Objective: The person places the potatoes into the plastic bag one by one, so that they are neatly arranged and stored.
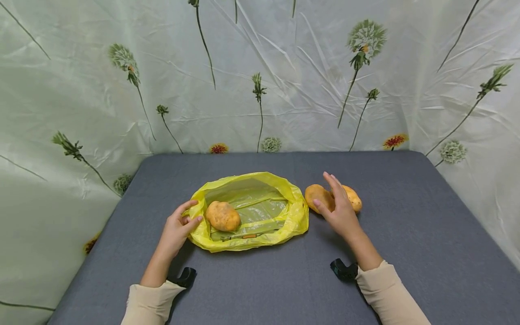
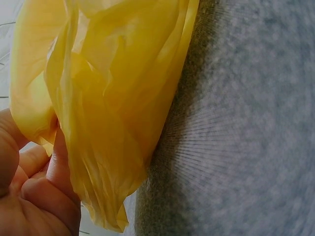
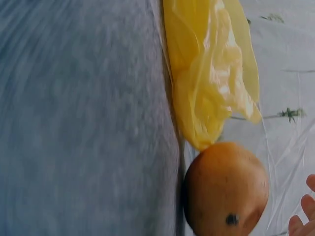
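Note:
A yellow plastic bag lies spread on the table with its mouth facing up, and one potato sits inside at its left. At the bag's left rim, my left hand pinches the plastic between thumb and fingers. Just right of the bag are two more potatoes, the farther right one partly hidden by my right hand. That hand hovers over them with fingers spread. In the right wrist view its fingertips stand apart from the nearer potato.
A dark grey cloth covers the table. Behind it and along the sides hangs a pale curtain printed with dandelions and flowers. Black camera mounts are strapped at both wrists.

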`<action>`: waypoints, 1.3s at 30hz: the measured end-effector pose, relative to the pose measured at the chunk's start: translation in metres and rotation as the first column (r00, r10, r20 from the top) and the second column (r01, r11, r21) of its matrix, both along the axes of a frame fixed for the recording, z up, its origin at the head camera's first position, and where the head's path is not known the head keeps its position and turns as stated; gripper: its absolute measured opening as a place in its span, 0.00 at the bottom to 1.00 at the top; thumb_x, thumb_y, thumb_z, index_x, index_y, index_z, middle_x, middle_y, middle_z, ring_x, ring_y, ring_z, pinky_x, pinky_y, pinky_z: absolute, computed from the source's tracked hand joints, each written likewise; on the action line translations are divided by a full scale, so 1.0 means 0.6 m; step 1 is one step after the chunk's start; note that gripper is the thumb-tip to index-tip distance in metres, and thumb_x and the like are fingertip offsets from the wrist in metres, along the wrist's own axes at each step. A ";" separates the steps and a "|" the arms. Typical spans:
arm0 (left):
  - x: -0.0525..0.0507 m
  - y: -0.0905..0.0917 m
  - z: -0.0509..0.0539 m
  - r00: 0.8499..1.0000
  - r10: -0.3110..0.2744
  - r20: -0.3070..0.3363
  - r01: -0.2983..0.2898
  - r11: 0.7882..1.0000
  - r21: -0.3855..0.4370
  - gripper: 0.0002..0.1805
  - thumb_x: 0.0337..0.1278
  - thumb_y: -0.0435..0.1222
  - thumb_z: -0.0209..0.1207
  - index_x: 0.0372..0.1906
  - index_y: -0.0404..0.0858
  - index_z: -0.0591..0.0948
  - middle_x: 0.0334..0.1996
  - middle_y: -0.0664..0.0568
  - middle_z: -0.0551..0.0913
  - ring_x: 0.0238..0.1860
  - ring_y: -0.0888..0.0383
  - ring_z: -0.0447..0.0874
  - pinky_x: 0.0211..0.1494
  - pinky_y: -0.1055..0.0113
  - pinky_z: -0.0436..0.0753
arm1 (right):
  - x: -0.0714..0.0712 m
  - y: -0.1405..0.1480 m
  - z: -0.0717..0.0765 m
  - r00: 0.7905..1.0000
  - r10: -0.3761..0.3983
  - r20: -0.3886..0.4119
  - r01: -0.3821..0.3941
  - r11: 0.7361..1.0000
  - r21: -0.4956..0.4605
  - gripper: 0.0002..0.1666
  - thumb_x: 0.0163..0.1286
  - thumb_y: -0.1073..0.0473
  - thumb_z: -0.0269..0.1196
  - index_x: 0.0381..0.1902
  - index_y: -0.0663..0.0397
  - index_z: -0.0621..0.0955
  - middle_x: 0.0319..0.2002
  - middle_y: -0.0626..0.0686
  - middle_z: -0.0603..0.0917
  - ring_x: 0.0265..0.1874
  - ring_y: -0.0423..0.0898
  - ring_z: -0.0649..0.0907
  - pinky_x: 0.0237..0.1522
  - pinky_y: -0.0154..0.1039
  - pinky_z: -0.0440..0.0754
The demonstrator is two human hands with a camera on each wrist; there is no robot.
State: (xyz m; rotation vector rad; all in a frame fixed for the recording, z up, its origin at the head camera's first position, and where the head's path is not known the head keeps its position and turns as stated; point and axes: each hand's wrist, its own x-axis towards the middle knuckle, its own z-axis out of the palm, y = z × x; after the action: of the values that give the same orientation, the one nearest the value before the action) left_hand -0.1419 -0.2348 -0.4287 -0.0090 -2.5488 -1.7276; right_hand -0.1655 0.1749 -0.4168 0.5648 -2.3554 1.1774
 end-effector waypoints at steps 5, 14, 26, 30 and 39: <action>-0.001 0.000 0.000 1.000 0.004 0.000 -0.004 1.000 -0.007 0.28 0.53 0.35 0.61 0.59 0.37 0.67 0.18 0.50 0.64 0.17 0.63 0.63 0.17 0.71 0.68 | -0.001 0.020 -0.005 0.998 -0.038 -0.040 0.038 0.999 -0.002 0.39 0.61 0.50 0.61 0.66 0.55 0.60 0.63 0.58 0.62 0.63 0.58 0.57 0.58 0.58 0.54; -0.001 0.002 0.004 1.000 -0.006 -0.003 0.006 1.000 0.002 0.27 0.54 0.34 0.60 0.59 0.37 0.67 0.17 0.50 0.64 0.16 0.64 0.62 0.17 0.71 0.67 | -0.003 0.057 -0.014 0.990 -0.139 -0.019 0.139 0.990 -0.016 0.37 0.59 0.56 0.63 0.65 0.54 0.62 0.62 0.60 0.63 0.63 0.56 0.59 0.55 0.61 0.56; 0.000 0.000 0.000 1.000 -0.002 -0.002 0.002 1.000 -0.011 0.27 0.54 0.35 0.60 0.59 0.37 0.67 0.18 0.50 0.65 0.16 0.64 0.62 0.17 0.71 0.67 | -0.006 0.090 -0.029 0.979 -0.188 0.077 0.193 0.979 -0.063 0.35 0.58 0.61 0.63 0.63 0.58 0.64 0.59 0.61 0.66 0.58 0.58 0.64 0.54 0.58 0.60; 0.001 0.000 0.000 1.000 0.001 0.002 0.000 1.000 -0.015 0.27 0.54 0.35 0.60 0.59 0.37 0.67 0.18 0.50 0.66 0.16 0.64 0.62 0.17 0.71 0.67 | -0.007 0.095 -0.038 0.971 -0.196 0.139 0.205 0.977 -0.057 0.35 0.60 0.59 0.62 0.63 0.57 0.63 0.60 0.61 0.66 0.48 0.57 0.71 0.46 0.54 0.64; 0.000 -0.001 0.000 1.000 0.007 0.008 -0.007 1.000 -0.019 0.27 0.53 0.35 0.60 0.59 0.38 0.67 0.18 0.50 0.66 0.16 0.63 0.62 0.17 0.71 0.67 | -0.010 0.101 -0.053 0.956 -0.190 0.223 0.207 0.977 -0.054 0.33 0.61 0.57 0.61 0.62 0.59 0.64 0.53 0.65 0.71 0.47 0.57 0.71 0.43 0.48 0.63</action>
State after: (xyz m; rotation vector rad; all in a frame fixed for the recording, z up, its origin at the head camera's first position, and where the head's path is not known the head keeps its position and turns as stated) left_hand -0.1421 -0.2351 -0.4287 0.0058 -2.5671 -1.7049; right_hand -0.1713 0.2353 -0.4483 0.1739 -2.4645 1.2844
